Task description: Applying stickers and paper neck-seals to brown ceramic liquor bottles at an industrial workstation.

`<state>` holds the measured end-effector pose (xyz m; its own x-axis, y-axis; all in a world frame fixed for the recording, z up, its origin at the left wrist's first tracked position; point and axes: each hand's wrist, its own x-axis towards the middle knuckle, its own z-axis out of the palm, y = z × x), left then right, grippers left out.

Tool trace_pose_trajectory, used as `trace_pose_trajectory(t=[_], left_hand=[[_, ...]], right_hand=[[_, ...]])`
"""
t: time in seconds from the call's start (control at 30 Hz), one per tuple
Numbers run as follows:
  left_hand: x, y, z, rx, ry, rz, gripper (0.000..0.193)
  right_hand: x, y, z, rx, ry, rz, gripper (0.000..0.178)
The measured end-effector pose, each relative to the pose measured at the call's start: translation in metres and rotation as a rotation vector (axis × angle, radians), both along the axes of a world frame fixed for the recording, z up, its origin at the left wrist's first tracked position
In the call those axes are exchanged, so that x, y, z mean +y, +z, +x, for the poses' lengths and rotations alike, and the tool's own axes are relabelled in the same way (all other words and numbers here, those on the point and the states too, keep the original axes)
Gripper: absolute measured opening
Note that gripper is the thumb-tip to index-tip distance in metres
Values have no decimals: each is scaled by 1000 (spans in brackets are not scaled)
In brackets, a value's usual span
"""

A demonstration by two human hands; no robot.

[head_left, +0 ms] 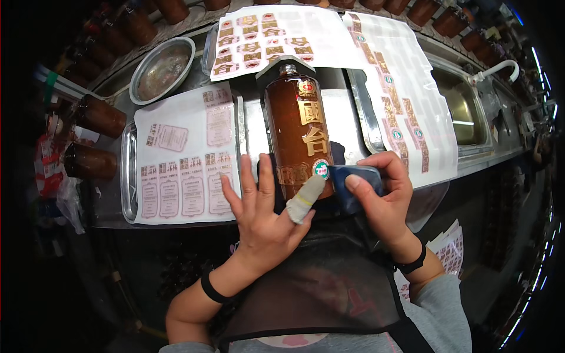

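While your two hands meet at its lower front, a large glossy brown bottle with raised gold characters sits in the middle of the metal desk, its neck pointing away from you. A small round green-and-white emblem shows near its base. Your left hand is open, fingers spread; one finger wears a pale cloth sheath, its tip over the bottle just below the emblem, though you cannot tell whether it presses. Your right hand pinches a flat dark blue piece between thumb and fingers, its edge beside the emblem.

Left of the bottle, a white sheet of pink and dark decals covers most of a silver metal tray. Beyond the neck lies a white sheet with gold and red decals; to the right, another with gold strips and green circles. Farther out are a round metal bowl at far left and a metal sink with a white curved faucet at right.
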<state>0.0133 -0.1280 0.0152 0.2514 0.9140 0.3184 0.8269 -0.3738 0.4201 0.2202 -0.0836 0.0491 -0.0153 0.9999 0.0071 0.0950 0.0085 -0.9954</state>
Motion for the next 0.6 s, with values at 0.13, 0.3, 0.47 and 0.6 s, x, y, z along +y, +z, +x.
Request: trace_pose_trajectory(t=[0.13, 0.3, 0.47, 0.6], left_hand=[[-12, -7, -8, -41, 17, -51, 64], [-12, 2, -12, -80, 41, -57, 70], [34, 18, 12, -123, -3, 36, 105], [49, 16, 24, -109, -4, 68, 120]], right_hand=[[-6, -8, 4, -11, 59, 10, 22], [-4, -20, 18, 13, -29, -116, 22], [10, -4, -10, 4, -12, 22, 21], [26, -38, 29, -27, -46, -235, 17]])
